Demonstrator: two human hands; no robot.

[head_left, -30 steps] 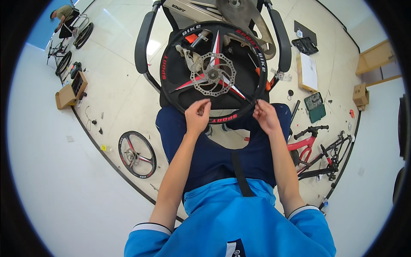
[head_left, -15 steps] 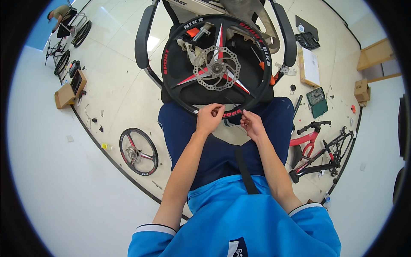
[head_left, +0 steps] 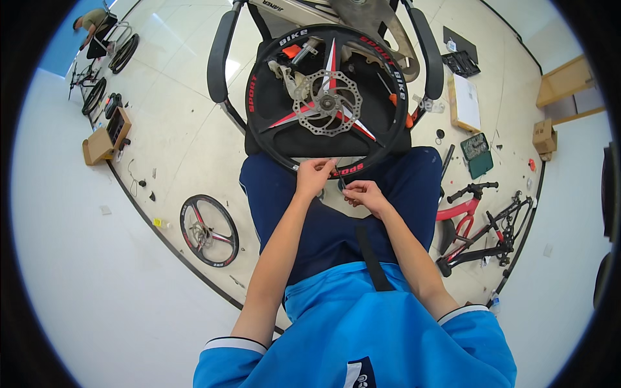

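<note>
A black bicycle wheel (head_left: 291, 119) with red-and-white spokes lies flat over the chair seat and my knees. Its silver brake disc (head_left: 349, 97) faces up. At the near rim, my left hand (head_left: 314, 176) is closed in a pinch; what its fingertips hold is too small to make out. My right hand (head_left: 364, 196) sits just right of it, fingers closed on a thin black rod (head_left: 341, 178), possibly a hex key. The rod's far end reaches the left fingertips.
Tools with orange handles (head_left: 392, 99) lie under the wheel, between chair armrests (head_left: 220, 55). A second wheel (head_left: 209, 231) is on the floor at left. Bike frames (head_left: 479, 239) and a green case (head_left: 479, 155) lie at right. Another person (head_left: 94, 26) works far left.
My right hand has moved left and slightly down, closer to my left hand. The black rod has swung steeper, and its end is now at the left fingertips.
</note>
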